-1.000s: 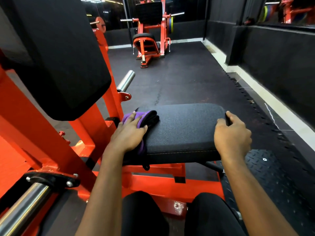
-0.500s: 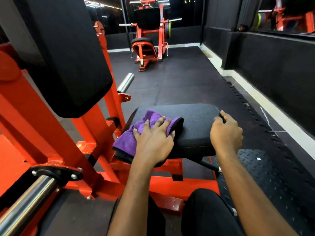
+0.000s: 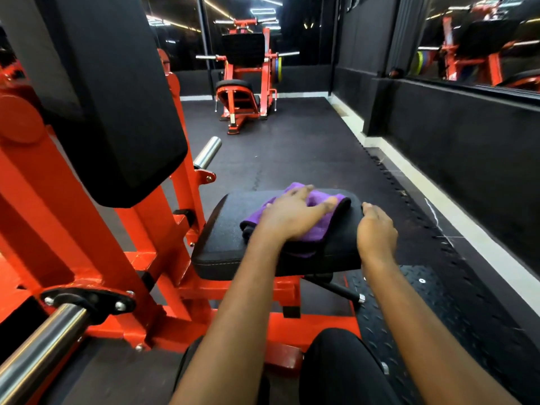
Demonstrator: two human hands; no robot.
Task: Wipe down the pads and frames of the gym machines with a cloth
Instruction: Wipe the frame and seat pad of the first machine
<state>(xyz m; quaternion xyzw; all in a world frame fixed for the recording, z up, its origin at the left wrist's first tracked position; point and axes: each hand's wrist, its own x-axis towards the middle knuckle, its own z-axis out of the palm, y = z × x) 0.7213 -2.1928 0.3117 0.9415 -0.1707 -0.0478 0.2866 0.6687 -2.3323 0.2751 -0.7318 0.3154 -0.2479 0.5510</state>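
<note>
A black seat pad (image 3: 225,241) on an orange machine frame (image 3: 152,229) lies in front of me. My left hand (image 3: 289,217) presses flat on a purple cloth (image 3: 318,229) spread over the right half of the pad, fingers pointing right. My right hand (image 3: 377,232) grips the pad's right edge, fingers curled over it. A large black back pad (image 3: 117,106) rises at the upper left.
Chrome bars (image 3: 38,349) (image 3: 207,152) stick out of the frame at lower left and centre. A second orange machine (image 3: 245,83) stands at the far end of the black rubber floor (image 3: 306,156). A black wall with a mirror (image 3: 473,48) runs along the right. My knees are at the bottom.
My left hand has slid the purple cloth across the seat pad from its left end to the right, close to my right hand, which kept its grip on the edge.
</note>
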